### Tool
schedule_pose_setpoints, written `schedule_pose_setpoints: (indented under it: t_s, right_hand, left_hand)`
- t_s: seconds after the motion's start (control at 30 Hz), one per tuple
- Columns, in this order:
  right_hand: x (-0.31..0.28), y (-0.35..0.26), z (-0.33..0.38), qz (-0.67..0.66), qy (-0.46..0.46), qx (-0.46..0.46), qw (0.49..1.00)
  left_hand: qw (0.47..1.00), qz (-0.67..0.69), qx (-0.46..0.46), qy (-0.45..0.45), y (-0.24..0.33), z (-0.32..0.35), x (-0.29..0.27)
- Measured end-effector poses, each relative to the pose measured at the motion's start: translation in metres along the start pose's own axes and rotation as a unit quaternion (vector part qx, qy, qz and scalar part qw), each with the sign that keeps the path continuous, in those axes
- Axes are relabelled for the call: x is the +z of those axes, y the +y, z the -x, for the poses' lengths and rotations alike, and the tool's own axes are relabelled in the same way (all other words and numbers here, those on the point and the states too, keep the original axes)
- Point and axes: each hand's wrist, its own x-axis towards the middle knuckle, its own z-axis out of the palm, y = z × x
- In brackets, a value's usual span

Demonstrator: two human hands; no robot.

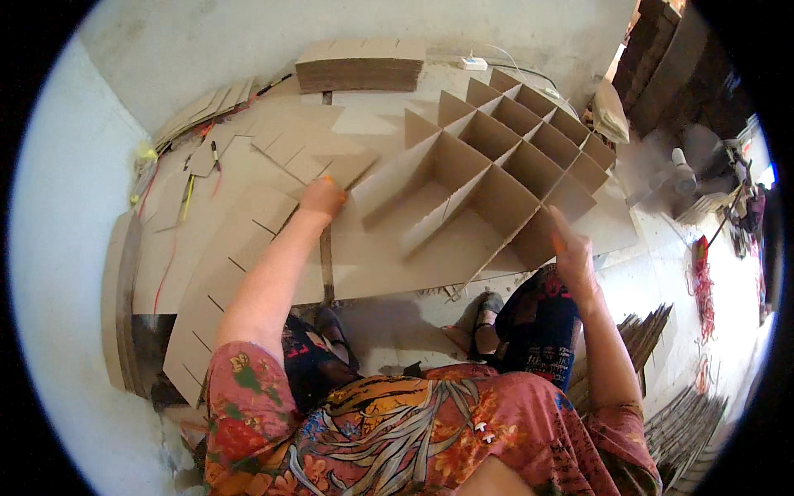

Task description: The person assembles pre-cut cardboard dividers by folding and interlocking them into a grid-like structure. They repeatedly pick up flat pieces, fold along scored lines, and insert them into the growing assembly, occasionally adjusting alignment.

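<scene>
A cardboard divider grid (529, 169) of interlocked brown strips stands upright on the low work surface, right of centre. My right hand (572, 252) grips its near right edge, index finger stretched along the panel. To the left, my left hand (322, 200) is closed at the near corner of a flat slotted cardboard strip (310, 149), its fingertips partly hidden. Under my left forearm lies a long slotted cardboard strip (236, 260), its cuts along one side. Between my hands, the grid's long panels (403, 182) reach toward the left hand.
A stack of slotted cardboard (361, 66) sits against the back wall. Black and yellow pens (215, 155) and a red cord lie at the left. A fan (680, 174) stands at the right, near bundled cardboard strips (682, 434) and red string (703, 293).
</scene>
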Motion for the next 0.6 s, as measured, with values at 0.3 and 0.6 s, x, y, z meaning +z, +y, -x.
schedule_pose_setpoints:
  t_s: [0.3, 0.6]
  right_hand:
    - [-0.016, -0.047, -0.008, 0.074, 0.139, -0.064, 0.985]
    - [0.004, -0.159, -0.021, -0.595, -0.084, 0.129, 0.789]
  left_hand:
    - [0.987, 0.066, -0.071, 0.125, -0.008, 0.033, -0.077]
    - [0.806, 0.319, 0.364, 0.34, 0.102, 0.168, -0.108]
